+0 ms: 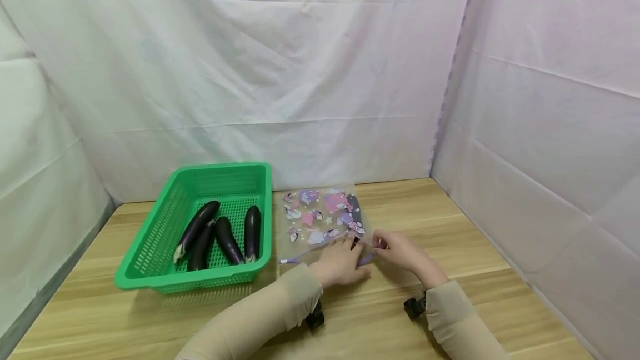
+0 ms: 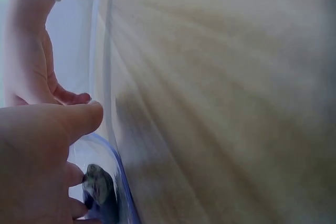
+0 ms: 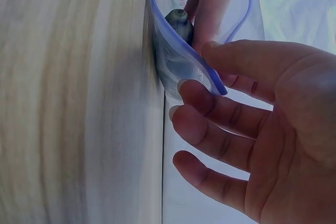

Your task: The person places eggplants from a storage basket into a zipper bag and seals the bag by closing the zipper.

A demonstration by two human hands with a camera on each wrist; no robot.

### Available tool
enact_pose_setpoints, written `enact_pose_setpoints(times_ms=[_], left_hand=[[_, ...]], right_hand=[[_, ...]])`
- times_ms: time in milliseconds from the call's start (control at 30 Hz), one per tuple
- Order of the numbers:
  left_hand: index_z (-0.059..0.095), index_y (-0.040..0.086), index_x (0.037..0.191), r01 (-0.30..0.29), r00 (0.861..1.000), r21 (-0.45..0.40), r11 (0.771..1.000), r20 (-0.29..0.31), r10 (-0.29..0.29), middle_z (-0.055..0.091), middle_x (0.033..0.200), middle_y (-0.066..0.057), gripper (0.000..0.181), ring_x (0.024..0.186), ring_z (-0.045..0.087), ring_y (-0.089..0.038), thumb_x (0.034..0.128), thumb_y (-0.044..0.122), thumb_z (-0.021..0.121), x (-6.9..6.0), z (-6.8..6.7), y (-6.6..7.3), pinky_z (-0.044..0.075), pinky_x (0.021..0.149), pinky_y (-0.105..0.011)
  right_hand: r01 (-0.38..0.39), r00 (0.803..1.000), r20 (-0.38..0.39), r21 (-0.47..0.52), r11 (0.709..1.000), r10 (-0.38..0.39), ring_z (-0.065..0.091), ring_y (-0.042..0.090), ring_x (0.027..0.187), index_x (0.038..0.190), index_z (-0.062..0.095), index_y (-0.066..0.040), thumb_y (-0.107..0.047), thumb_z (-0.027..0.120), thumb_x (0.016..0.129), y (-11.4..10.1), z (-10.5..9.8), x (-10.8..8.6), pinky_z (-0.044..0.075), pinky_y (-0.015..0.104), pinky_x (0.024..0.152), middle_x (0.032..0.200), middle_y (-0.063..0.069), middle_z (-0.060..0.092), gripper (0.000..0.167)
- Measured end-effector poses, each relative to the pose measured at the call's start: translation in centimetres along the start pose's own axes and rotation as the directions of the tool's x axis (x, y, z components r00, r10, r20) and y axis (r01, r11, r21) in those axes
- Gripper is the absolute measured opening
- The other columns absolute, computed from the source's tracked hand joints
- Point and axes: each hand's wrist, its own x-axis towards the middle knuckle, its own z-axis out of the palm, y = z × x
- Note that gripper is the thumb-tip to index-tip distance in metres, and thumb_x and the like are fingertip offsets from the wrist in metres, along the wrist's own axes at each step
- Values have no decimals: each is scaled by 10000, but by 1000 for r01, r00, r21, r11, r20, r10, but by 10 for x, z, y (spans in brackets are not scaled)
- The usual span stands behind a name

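A clear zip bag (image 1: pixel 298 242) printed with pink and purple cartoon figures lies flat on the table, its purple-edged mouth towards me. Inside, along the right side, is one dark eggplant (image 1: pixel 354 210); its stem end (image 3: pixel 180 23) shows at the mouth in the right wrist view. My left hand (image 1: pixel 341 263) reaches into the mouth with fingers extended beside that stem; whether they touch it is unclear. With thumb and fingers, my right hand (image 1: pixel 404 253) pinches the right corner of the bag's purple edge (image 3: pixel 216 83).
Left of the bag stands a green plastic basket (image 1: pixel 268 193) with several eggplants (image 1: pixel 229 240) inside. Both stand on a wood-grain table (image 1: pixel 360 324). White cloth (image 1: pixel 310 71) hangs behind and along the sides.
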Motion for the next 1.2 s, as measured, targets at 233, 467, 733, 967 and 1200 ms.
enact_pose_setpoints(times_ms=[233, 467, 733, 967, 1200], left_hand=[[331, 216, 1523, 16, 999, 17, 1000, 32, -17, 223, 1579, -126, 792, 1410, 250, -370, 892, 665, 495, -13, -7, 6, 227, 1107, -535], [390, 201, 1489, 14, 1000, 10, 1000, 24, -14, 362, 1515, -114, 754, 1375, 341, -336, 897, 657, 493, -19, -2, 7, 274, 1079, -548], [421, 177, 1463, -19, 999, 8, 1000, -38, 19, 465, 1432, -98, 737, 1292, 454, -305, 898, 641, 510, -25, -1, 5, 440, 950, -499], [360, 159, 1502, -27, 994, -74, 997, -108, 19, 190, 1576, -185, 768, 1276, 466, -359, 901, 597, 552, -34, -4, 0, 449, 945, -508], [376, 116, 1483, -13, 995, -133, 991, -96, 1, 577, 1289, -209, 772, 1036, 634, -324, 901, 587, 561, -32, 7, -13, 498, 872, -448]], right_hand=[[2, 1000, -3, 25, 1000, -2, 499, 101, 641, 831, 569, -166, -81, 694, 844, 2, -2, 1, 436, 286, 587, 728, -66, 557, 152], [3, 1000, -5, 20, 1000, -3, 508, 94, 644, 821, 566, -172, -82, 713, 811, 2, -2, 2, 440, 287, 594, 730, -84, 568, 173], [2, 1000, -9, 19, 1000, -2, 511, 98, 632, 824, 559, -161, -122, 746, 801, 2, -2, 3, 443, 295, 592, 724, -76, 576, 193], [-36, 999, -20, 25, 999, 37, 498, 106, 605, 817, 550, -150, -148, 760, 799, -1, 1, 1, 439, 289, 567, 694, -73, 558, 211], [-44, 998, -42, 16, 999, 45, 480, 100, 597, 800, 540, -154, -144, 754, 813, -4, 3, -1, 420, 285, 554, 691, -73, 557, 214]])
